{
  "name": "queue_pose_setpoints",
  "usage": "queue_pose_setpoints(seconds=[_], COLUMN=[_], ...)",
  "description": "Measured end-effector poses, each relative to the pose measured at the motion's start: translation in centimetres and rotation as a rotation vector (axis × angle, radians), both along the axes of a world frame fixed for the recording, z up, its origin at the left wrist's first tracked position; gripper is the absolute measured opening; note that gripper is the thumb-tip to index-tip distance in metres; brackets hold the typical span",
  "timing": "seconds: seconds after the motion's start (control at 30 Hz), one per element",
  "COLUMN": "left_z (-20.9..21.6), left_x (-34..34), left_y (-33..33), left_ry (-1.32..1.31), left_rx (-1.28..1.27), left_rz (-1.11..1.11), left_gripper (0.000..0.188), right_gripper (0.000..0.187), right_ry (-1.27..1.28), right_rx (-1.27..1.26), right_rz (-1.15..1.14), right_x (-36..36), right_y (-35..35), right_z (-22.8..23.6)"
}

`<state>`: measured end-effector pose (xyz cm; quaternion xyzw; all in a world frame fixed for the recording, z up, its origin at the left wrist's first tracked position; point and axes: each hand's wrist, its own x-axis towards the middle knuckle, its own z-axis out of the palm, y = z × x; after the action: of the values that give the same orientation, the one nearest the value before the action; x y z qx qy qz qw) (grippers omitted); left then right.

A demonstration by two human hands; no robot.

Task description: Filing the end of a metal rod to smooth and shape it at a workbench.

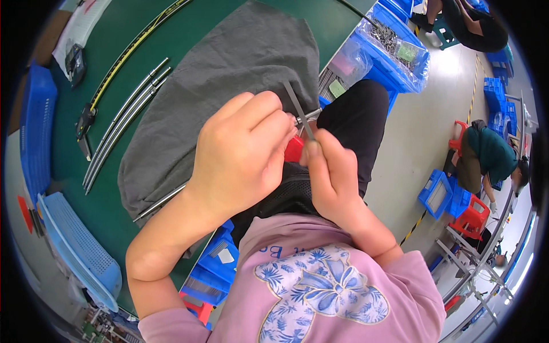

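My left hand [243, 146] is closed around a thin, shiny metal rod [160, 203]. The rod runs under my wrist, and its far end shows beyond my fingers. In my right hand [334, 177], thumb and fingers pinch a narrow, flat grey metal strip [297, 107], which looks like a small file. It slants up and to the left, close to the rod's end; whether they touch, I cannot tell. Something red [294, 150] shows between my hands, mostly hidden. A dark grey cloth [229, 63] lies on the table beneath the rod.
Several metal rods [123, 123] lie on the green table [189, 23] beside a yellow-black tape measure [117, 68] and a caliper [84, 123]. Blue baskets [80, 246] line the left edge. A blue bin [394, 74] of small metal parts stands ahead right. Other people sit farther right.
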<state>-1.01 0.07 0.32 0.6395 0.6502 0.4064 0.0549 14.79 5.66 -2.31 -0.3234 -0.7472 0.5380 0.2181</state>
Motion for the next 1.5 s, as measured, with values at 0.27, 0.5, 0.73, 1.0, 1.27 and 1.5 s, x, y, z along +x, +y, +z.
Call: queue_pose_setpoints(seconds=[0.27, 0.5, 0.73, 1.0, 1.27, 1.5], left_z=[-0.2, -0.2, -0.3, -0.3, -0.2, 0.0], left_x=[0.0, 0.0, 0.1, 0.1, 0.0, -0.2], left_y=[0.0, 0.2, 0.1, 0.1, 0.1, -0.3], left_ry=[0.016, 0.02, 0.013, 0.018, 0.029, 0.042], left_rx=[0.013, 0.015, 0.015, 0.018, 0.009, -0.045], left_rz=[-0.013, -0.008, -0.013, -0.01, -0.016, -0.046], left_gripper=[0.018, 0.018, 0.018, 0.018, 0.019, 0.015], right_gripper=[0.011, 0.009, 0.012, 0.01, 0.013, 0.016], right_ry=[0.06, 0.082, 0.099, 0.157, 0.171, 0.241], right_rx=[-0.001, 0.042, 0.059, 0.046, -0.032, -0.133], right_rz=[-0.053, -0.091, -0.099, -0.119, -0.086, -0.092], right_x=[-0.4, 0.7, 0.9, -0.6, 0.0, -1.1], right_y=[-0.3, -1.7, -1.8, -0.9, -1.2, -0.6], right_z=[-0.5, -2.6, -3.6, -3.2, -3.6, -3.4])
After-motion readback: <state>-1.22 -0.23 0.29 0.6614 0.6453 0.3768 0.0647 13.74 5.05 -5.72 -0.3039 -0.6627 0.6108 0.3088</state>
